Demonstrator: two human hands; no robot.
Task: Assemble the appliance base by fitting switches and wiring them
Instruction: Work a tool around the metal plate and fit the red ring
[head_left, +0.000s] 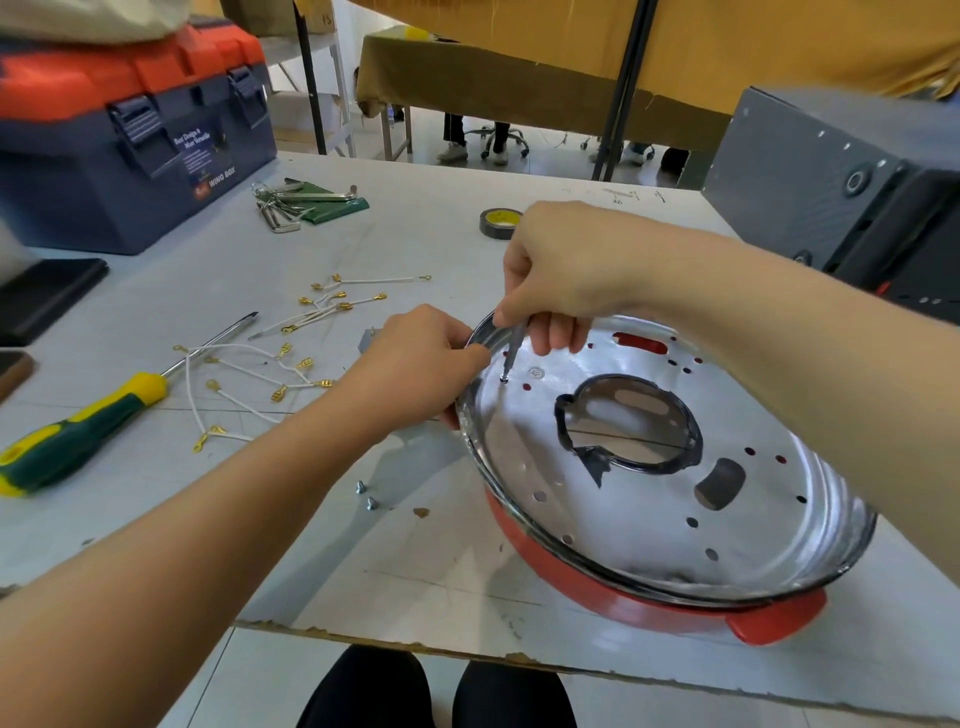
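**Two hands at the pan's far rim**

Both of my hands work the appliance base (670, 499), a red pan with a shiny metal plate, lying tilted at the table's (441, 561) near right edge. My left hand (415, 364) curls over the rim, gripping it. My right hand (550, 275) pinches a slim screwdriver (514, 353), tip down on a small screw (503, 379) in the plate. Left of the base lie white wires (270, 364) with brass terminals, a green-and-yellow screwdriver (88, 421) and two loose screws (365, 494). Farther back sit hex keys (291, 202), a tape roll (498, 222) and a blue toolbox (124, 135).
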